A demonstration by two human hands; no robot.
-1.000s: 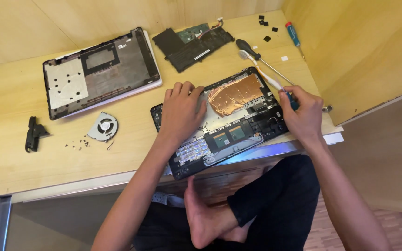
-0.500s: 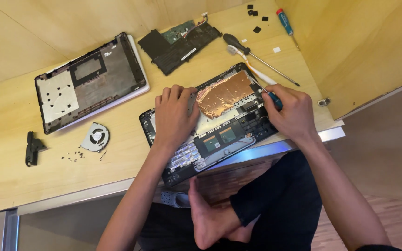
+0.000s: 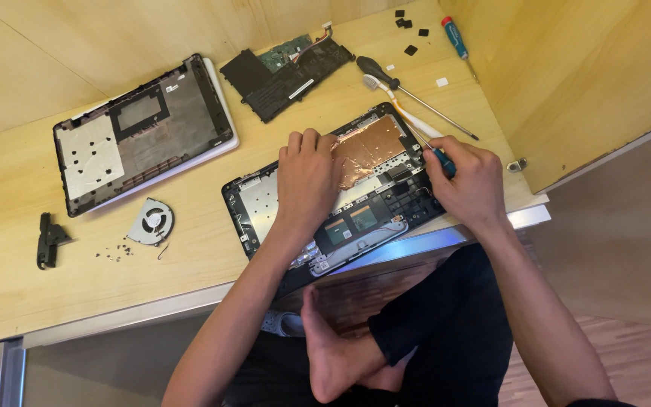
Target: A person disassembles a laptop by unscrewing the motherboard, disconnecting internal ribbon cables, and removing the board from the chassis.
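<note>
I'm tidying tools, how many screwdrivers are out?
3: a blue one in the right hand, a black one behind the laptop, a blue-red one far right.

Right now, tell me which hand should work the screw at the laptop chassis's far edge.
Right. The right hand already grips the blue-handled screwdriver with its tip at that edge of the open laptop chassis, while the left hand lies flat beside the copper heat shield, bracing.

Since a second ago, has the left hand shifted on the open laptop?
No. The left hand lies flat at the left edge of the copper sheet, as before; only the camera view has shifted.
</note>
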